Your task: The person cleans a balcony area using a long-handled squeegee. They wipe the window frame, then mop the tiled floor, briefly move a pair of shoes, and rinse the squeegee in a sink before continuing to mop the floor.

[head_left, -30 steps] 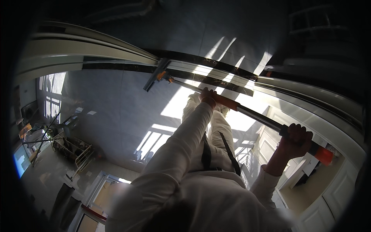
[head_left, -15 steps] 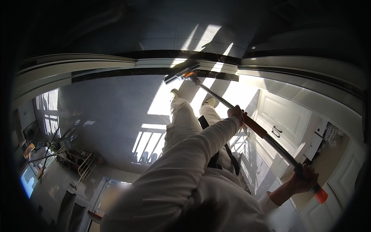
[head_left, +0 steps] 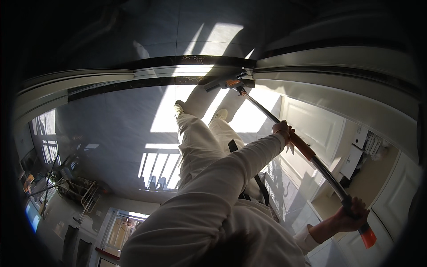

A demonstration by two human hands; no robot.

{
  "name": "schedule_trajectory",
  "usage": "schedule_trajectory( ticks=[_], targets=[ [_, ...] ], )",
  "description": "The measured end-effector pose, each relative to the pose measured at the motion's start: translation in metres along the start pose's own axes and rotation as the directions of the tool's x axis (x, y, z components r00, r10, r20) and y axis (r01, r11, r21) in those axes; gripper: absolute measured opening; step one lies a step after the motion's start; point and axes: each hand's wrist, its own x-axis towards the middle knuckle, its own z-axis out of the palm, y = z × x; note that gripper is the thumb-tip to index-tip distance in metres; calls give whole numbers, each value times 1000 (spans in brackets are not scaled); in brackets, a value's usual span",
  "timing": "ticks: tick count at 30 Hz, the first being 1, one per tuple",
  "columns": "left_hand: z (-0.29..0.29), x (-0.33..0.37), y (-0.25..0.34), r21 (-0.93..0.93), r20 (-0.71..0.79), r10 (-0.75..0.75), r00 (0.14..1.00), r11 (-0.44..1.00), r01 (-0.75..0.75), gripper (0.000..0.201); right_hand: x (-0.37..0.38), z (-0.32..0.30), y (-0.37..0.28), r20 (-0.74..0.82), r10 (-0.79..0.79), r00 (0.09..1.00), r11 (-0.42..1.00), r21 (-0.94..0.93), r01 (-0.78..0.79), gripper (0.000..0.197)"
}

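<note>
Slanting across the view is a long-handled mop (head_left: pixel 264 110) with a grey pole and orange grips. Its wide grey-and-orange mop head (head_left: pixel 232 83) lies at the right end of the sliding-door threshold (head_left: pixel 153 82), ahead of my feet. My left hand (head_left: pixel 282 129) is wrapped round the pole just above the middle orange grip. Lower down, near the orange end cap (head_left: pixel 368 237), my right hand (head_left: pixel 351 215) grips the same pole. A small pale piece, possibly cloth or tissue, shows beside the left hand; I cannot make out what it is.
Sunlit grey floor tiles (head_left: pixel 115 129) surround my feet. White cabinets (head_left: pixel 307 129) and an open shelf (head_left: pixel 373 178) with boxes line the right side. Sliding door panels (head_left: pixel 329 84) flank the threshold. A metal rack (head_left: pixel 84 191) stands at the lower left.
The mop head has slid right along the threshold toward the right door frame. The view has shifted, so my legs appear further left. Both hands keep their hold on the pole.
</note>
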Motion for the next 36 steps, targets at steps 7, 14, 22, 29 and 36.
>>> schedule_trajectory(
  ticks=[7,14,22,29,36],
  targets=[
    [19,10,-13,-69,42,-17,999,997,20,23,21,-9,-2,51,50,997,999,-23,-49,33],
    [27,-8,-13,-18,86,29,996,999,-28,16,42,-8,-16,-69,87,994,996,-3,-88,36],
    [-37,-54,35,-77,57,14,998,997,-10,6,35,10,-16,-23,20,1000,998,66,-19,31],
    [-224,-58,237,-312,102,358,928,898,-311,15,-91,121,60,698,63,713,795,397,-458,25],
    [-416,-100,399,-323,280,450,848,876,-358,24,-246,255,76,936,49,347,781,181,-598,22]
  ],
)
